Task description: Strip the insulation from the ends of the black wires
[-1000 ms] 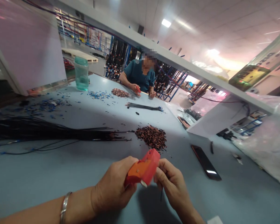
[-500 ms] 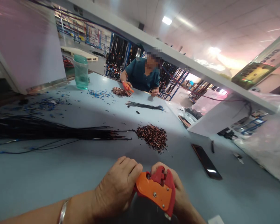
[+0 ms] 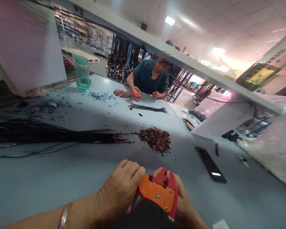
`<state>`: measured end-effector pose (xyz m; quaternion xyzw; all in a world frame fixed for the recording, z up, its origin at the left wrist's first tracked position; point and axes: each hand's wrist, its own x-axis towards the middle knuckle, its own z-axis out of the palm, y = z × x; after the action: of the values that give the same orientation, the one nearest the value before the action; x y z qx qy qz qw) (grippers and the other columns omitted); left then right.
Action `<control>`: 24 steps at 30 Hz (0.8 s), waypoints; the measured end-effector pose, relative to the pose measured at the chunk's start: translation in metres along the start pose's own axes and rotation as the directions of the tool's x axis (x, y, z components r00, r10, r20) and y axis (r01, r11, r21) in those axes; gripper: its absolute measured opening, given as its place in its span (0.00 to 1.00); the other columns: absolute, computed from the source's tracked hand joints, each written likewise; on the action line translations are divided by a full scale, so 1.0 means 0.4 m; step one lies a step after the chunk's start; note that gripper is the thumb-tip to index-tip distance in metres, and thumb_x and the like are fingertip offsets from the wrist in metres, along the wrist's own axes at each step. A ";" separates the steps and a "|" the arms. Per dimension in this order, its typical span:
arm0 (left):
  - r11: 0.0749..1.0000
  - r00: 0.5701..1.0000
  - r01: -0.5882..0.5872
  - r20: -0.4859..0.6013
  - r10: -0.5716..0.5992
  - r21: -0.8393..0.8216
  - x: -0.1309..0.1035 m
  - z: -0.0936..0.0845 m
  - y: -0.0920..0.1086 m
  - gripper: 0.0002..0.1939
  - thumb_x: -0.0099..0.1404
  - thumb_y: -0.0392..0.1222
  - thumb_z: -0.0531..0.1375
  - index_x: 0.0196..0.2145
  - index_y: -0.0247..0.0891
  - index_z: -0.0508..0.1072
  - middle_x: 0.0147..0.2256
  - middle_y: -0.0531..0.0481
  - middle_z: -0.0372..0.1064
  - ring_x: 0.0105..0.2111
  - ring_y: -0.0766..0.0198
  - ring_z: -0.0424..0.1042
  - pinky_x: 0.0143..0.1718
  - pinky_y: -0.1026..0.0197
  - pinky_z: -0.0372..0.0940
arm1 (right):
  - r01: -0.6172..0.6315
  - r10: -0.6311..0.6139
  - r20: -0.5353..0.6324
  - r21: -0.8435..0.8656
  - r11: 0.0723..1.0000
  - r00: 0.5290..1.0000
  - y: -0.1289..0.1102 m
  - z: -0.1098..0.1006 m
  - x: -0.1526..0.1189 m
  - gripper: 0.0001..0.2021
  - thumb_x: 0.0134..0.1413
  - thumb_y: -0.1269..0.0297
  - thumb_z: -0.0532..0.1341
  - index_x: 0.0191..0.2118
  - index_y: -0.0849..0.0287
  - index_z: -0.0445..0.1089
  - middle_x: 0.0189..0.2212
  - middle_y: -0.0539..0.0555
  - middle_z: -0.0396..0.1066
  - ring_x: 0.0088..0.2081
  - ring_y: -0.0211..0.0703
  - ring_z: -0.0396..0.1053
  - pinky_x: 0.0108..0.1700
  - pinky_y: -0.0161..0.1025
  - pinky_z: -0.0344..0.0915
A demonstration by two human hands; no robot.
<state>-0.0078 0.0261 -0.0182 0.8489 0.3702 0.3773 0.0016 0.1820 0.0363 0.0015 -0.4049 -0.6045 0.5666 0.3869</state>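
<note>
A wire stripper (image 3: 157,195) with an orange side plate and red jaws sits low in the middle, its jaw opening facing up and away. My left hand (image 3: 120,187) is closed around its handle end, thumb on top. Behind the red jaws is my right hand (image 3: 181,194), fingers curled and mostly covered by the tool; what they pinch is hidden. A thin dark line, perhaps a wire, shows just under the stripper. Beyond my hands lies a pile of short black-and-copper wire offcuts (image 3: 154,140). A bundle of black wires (image 3: 62,133) stretches left, stripped ends toward the pile.
Across the table a co-worker (image 3: 150,76) holds another orange tool (image 3: 136,94) near a smaller wire bundle (image 3: 147,108) and offcut pile (image 3: 121,93). A phone (image 3: 211,165) lies at right. Blue scraps (image 3: 47,108) and a green bottle (image 3: 82,74) are at left.
My hands and the stripper have barely moved, the tool shifting very slightly left. Across the table, the co-worker has leaned right and moved the orange tool to the right.
</note>
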 end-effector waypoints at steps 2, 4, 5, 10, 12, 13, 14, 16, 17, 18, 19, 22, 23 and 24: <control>1.000 1.000 0.004 -0.001 -0.004 0.004 0.000 -0.001 0.000 0.16 0.56 0.29 0.50 0.44 0.33 0.64 0.32 0.42 0.67 0.31 0.54 0.65 0.36 0.49 0.65 | 0.016 -0.016 -0.010 -0.009 1.000 1.000 0.000 0.000 0.000 0.17 0.48 0.50 0.67 0.27 0.58 0.67 0.22 0.48 0.62 0.24 0.36 0.56 0.27 0.33 0.59; 1.000 1.000 0.011 0.008 -0.011 0.004 0.000 -0.001 0.001 0.16 0.56 0.29 0.50 0.44 0.33 0.64 0.32 0.42 0.67 0.31 0.54 0.65 0.37 0.49 0.65 | 0.041 -0.042 -0.008 -0.041 0.998 0.999 -0.003 0.000 0.001 0.16 0.48 0.51 0.67 0.26 0.58 0.67 0.22 0.47 0.61 0.24 0.36 0.56 0.27 0.33 0.59; 1.000 1.000 0.013 0.013 -0.013 0.002 -0.001 -0.001 0.001 0.16 0.57 0.29 0.50 0.44 0.32 0.64 0.32 0.42 0.67 0.31 0.54 0.65 0.37 0.48 0.65 | 0.053 -0.053 -0.005 -0.062 0.997 0.999 -0.005 0.000 0.002 0.16 0.48 0.51 0.68 0.26 0.58 0.67 0.22 0.47 0.61 0.24 0.36 0.56 0.27 0.33 0.58; 1.000 1.000 -0.003 -0.002 0.003 0.008 -0.001 -0.001 0.002 0.15 0.57 0.29 0.50 0.43 0.32 0.64 0.32 0.41 0.68 0.31 0.54 0.65 0.37 0.48 0.65 | 0.058 -0.058 0.003 -0.111 0.992 0.998 -0.012 -0.001 0.004 0.17 0.47 0.50 0.68 0.26 0.58 0.66 0.21 0.46 0.60 0.23 0.36 0.54 0.25 0.32 0.58; 1.000 1.000 -0.012 -0.013 0.012 0.015 0.000 -0.001 0.003 0.15 0.57 0.29 0.50 0.43 0.33 0.64 0.32 0.41 0.68 0.31 0.54 0.65 0.37 0.48 0.65 | 0.053 -0.054 -0.006 -0.104 0.993 0.999 -0.010 -0.001 0.003 0.17 0.48 0.48 0.66 0.26 0.57 0.65 0.21 0.47 0.60 0.23 0.36 0.54 0.24 0.32 0.57; 1.000 1.000 -0.012 -0.016 0.012 0.017 0.000 -0.001 0.003 0.14 0.57 0.29 0.50 0.42 0.33 0.64 0.32 0.41 0.68 0.31 0.54 0.65 0.37 0.48 0.65 | 0.049 -0.050 -0.010 -0.101 0.994 0.999 -0.009 -0.001 0.003 0.18 0.49 0.48 0.66 0.26 0.57 0.65 0.22 0.47 0.60 0.23 0.36 0.54 0.24 0.31 0.57; 1.000 1.000 -0.011 -0.015 0.012 0.019 0.000 -0.001 0.003 0.14 0.57 0.29 0.49 0.42 0.33 0.64 0.32 0.41 0.68 0.31 0.54 0.65 0.37 0.48 0.65 | 0.045 -0.046 -0.011 -0.099 0.994 0.999 -0.008 -0.001 0.002 0.17 0.48 0.48 0.66 0.26 0.57 0.65 0.22 0.47 0.60 0.23 0.36 0.54 0.24 0.31 0.57; 1.000 1.000 -0.010 -0.013 0.011 0.023 0.000 -0.001 0.003 0.14 0.57 0.29 0.49 0.42 0.33 0.64 0.32 0.41 0.69 0.31 0.54 0.65 0.36 0.49 0.65 | 0.037 -0.038 -0.003 -0.099 0.994 0.999 -0.006 -0.002 0.001 0.17 0.48 0.50 0.66 0.26 0.57 0.65 0.22 0.47 0.60 0.24 0.36 0.54 0.23 0.31 0.57; 1.000 1.000 -0.011 -0.013 0.011 0.025 -0.001 -0.001 0.003 0.15 0.57 0.29 0.50 0.42 0.34 0.64 0.32 0.41 0.69 0.31 0.54 0.65 0.37 0.49 0.65 | 0.041 -0.041 0.001 -0.101 0.994 0.999 -0.006 -0.003 0.000 0.16 0.47 0.51 0.67 0.27 0.57 0.65 0.22 0.47 0.60 0.24 0.36 0.54 0.23 0.30 0.56; 1.000 1.000 -0.012 -0.015 0.013 0.026 -0.001 -0.001 0.002 0.15 0.56 0.29 0.50 0.42 0.34 0.64 0.32 0.41 0.69 0.31 0.54 0.65 0.37 0.49 0.65 | 0.047 -0.047 0.009 -0.105 0.993 0.999 -0.006 -0.005 0.000 0.15 0.47 0.52 0.67 0.27 0.58 0.65 0.22 0.47 0.59 0.24 0.35 0.54 0.22 0.30 0.56; 1.000 1.000 -0.015 -0.018 0.015 0.027 -0.001 0.000 0.001 0.15 0.56 0.29 0.50 0.43 0.34 0.64 0.32 0.41 0.69 0.31 0.54 0.65 0.37 0.49 0.65 | 0.057 -0.055 0.016 -0.111 0.992 0.998 -0.006 -0.006 0.000 0.15 0.47 0.53 0.66 0.27 0.58 0.65 0.21 0.47 0.59 0.24 0.35 0.53 0.22 0.30 0.55; 0.999 0.999 -0.023 -0.022 0.024 0.027 -0.002 0.002 0.000 0.15 0.56 0.29 0.50 0.43 0.34 0.64 0.32 0.42 0.69 0.31 0.54 0.65 0.36 0.49 0.65 | 0.078 -0.074 0.034 -0.144 0.986 0.997 -0.009 -0.011 0.002 0.13 0.49 0.54 0.65 0.26 0.58 0.64 0.21 0.47 0.59 0.23 0.35 0.53 0.23 0.30 0.56; 0.999 0.999 -0.026 -0.019 0.026 0.027 -0.003 0.003 -0.001 0.15 0.56 0.30 0.50 0.43 0.34 0.64 0.32 0.42 0.68 0.31 0.54 0.65 0.36 0.50 0.64 | 0.080 -0.075 0.039 -0.156 0.984 0.996 -0.010 -0.012 0.003 0.13 0.49 0.55 0.64 0.26 0.58 0.64 0.21 0.47 0.59 0.23 0.35 0.53 0.23 0.31 0.56; 0.999 0.999 -0.024 -0.021 0.025 0.027 -0.004 0.005 -0.001 0.15 0.56 0.30 0.50 0.42 0.34 0.64 0.32 0.42 0.68 0.31 0.54 0.65 0.36 0.50 0.64 | 0.081 -0.075 0.041 -0.164 0.983 0.996 -0.011 -0.012 0.004 0.14 0.49 0.55 0.64 0.25 0.58 0.64 0.21 0.47 0.59 0.23 0.35 0.53 0.23 0.31 0.56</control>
<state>-0.0075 0.0260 -0.0205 0.8493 0.3649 0.3811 -0.0184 0.1858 0.0395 0.0060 -0.4017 -0.6714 0.5057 0.3635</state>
